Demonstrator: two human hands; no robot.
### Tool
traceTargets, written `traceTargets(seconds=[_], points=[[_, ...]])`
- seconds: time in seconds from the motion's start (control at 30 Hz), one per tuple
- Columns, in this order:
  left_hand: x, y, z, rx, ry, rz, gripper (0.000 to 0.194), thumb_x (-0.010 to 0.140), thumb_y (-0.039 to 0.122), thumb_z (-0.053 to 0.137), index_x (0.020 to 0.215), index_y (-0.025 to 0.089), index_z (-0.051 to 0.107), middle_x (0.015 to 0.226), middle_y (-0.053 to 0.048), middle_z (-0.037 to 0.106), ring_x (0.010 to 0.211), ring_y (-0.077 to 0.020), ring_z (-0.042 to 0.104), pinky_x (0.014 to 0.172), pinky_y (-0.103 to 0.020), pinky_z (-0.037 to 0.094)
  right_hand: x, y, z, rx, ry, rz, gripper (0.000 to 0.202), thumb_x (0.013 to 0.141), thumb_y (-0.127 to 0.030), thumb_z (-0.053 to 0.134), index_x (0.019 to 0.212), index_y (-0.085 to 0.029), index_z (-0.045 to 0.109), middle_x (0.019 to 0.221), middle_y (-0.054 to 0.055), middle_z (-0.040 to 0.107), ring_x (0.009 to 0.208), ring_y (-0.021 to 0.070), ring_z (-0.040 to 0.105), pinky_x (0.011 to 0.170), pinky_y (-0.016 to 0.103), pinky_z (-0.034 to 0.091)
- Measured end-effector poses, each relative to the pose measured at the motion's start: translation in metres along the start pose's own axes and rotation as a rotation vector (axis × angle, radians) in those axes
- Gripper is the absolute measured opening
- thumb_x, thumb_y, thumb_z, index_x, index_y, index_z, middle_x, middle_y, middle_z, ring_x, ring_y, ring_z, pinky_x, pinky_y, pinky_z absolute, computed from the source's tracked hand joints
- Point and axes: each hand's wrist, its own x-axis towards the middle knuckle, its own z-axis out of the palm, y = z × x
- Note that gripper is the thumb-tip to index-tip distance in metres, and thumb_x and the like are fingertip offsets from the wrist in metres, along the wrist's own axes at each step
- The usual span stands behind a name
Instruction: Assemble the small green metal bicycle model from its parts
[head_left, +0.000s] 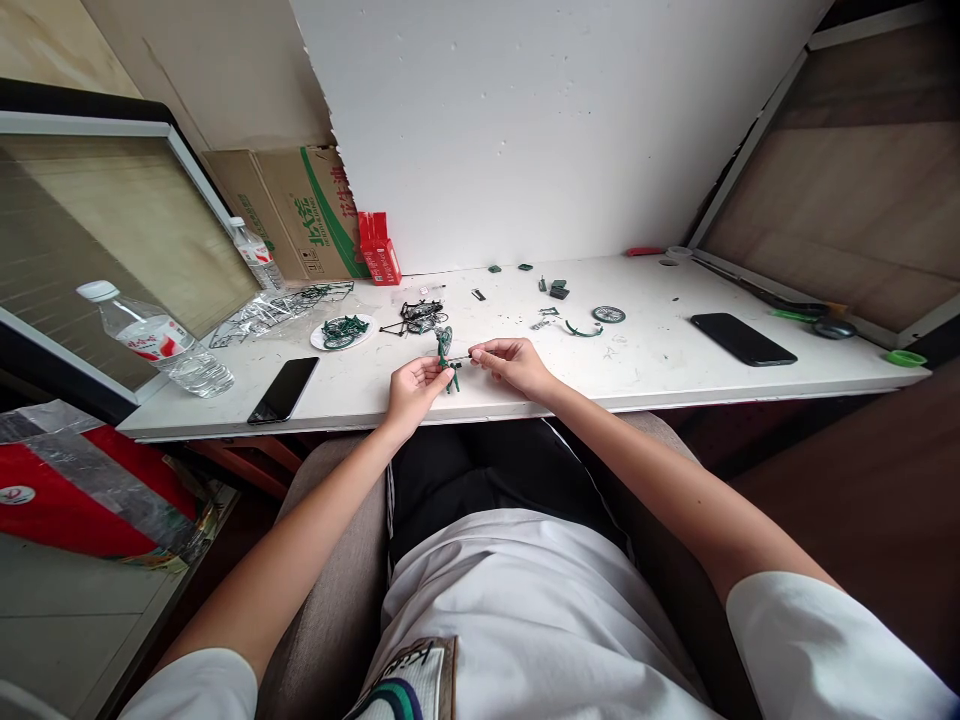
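Near the table's front edge, my left hand (418,388) pinches a small green model bicycle (444,345), partly assembled, with a wheel at its upper end. My right hand (514,366) is closed just to its right, thumb and forefinger pressed on a thin dark rod-like piece (463,357) that reaches toward the green model. What kind of piece this is cannot be made out. Behind my hands lies a tangle of black plastic parts (420,316). A white plate (362,338) with green parts stands to the left of it.
A loose wheel (608,314) and a curved green part (583,330) lie right of centre. Phones (283,390) (741,339) rest at both sides. Water bottles (161,340), a red box (380,248) and a cardboard carton (300,210) stand at the left. A white panel (540,130) closes the back.
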Motion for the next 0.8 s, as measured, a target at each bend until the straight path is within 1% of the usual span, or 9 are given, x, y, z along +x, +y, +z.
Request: traceTargets(seconds=[0.17,0.33,0.43,0.53,0.67,0.8], points=[[-0.0006,0.0004,0.0002,0.0,-0.003,-0.001,0.048,0.071,0.042,0.096,0.105,0.013,0.078,0.099,-0.011,0.079,0.088,-0.0198,0.073,0.089,-0.037,0.06,0.0002,-0.0004,0.0001,-0.036,0.013,-0.032,0.047,0.079,-0.059,0.086,0.102,-0.019,0.085,0.11,0.011,0.081,0.077,0.017,0.065,0.06,0.027,0.047],[-0.0004,-0.0004,0.0006,0.009,0.006,0.008,0.048,0.071,0.041,0.096,0.105,0.013,0.077,0.098,-0.012,0.08,0.088,-0.0206,0.073,0.09,-0.038,0.06,-0.0005,-0.0037,0.0007,-0.066,0.023,-0.047,0.043,0.08,-0.058,0.085,0.1,-0.019,0.086,0.113,0.01,0.081,0.084,0.0194,0.067,0.065,0.029,0.05],[-0.0002,-0.0009,0.0006,0.01,0.006,0.008,0.048,0.071,0.041,0.096,0.105,0.012,0.077,0.098,-0.012,0.08,0.087,-0.0205,0.074,0.089,-0.038,0.06,-0.0007,-0.0044,0.0008,-0.073,0.018,-0.039,0.044,0.081,-0.058,0.084,0.1,-0.019,0.085,0.114,0.011,0.081,0.083,0.0188,0.067,0.064,0.029,0.05],[-0.0002,-0.0011,0.0004,0.01,0.004,0.008,0.049,0.071,0.041,0.095,0.106,0.012,0.077,0.099,-0.012,0.08,0.087,-0.0202,0.074,0.089,-0.037,0.06,-0.0007,-0.0036,0.0007,-0.07,0.016,-0.029,0.047,0.079,-0.061,0.085,0.101,-0.019,0.085,0.112,0.01,0.081,0.076,0.0165,0.065,0.061,0.027,0.049],[-0.0005,-0.001,0.0006,0.012,-0.01,0.013,0.05,0.07,0.042,0.096,0.106,0.013,0.078,0.101,-0.013,0.08,0.089,-0.0203,0.074,0.088,-0.036,0.06,-0.0012,-0.0036,0.0007,-0.066,0.005,-0.012,0.052,0.077,-0.064,0.085,0.101,-0.018,0.085,0.1,0.009,0.081,0.065,0.0128,0.058,0.056,0.027,0.047],[-0.0005,-0.0009,0.0006,0.004,-0.007,0.004,0.05,0.069,0.042,0.096,0.106,0.013,0.078,0.099,-0.012,0.08,0.088,-0.0202,0.073,0.088,-0.037,0.06,-0.0019,-0.0066,0.001,0.002,-0.007,-0.026,0.05,0.077,-0.063,0.087,0.097,-0.018,0.084,0.09,0.007,0.08,0.065,0.0132,0.059,0.061,0.028,0.05]])
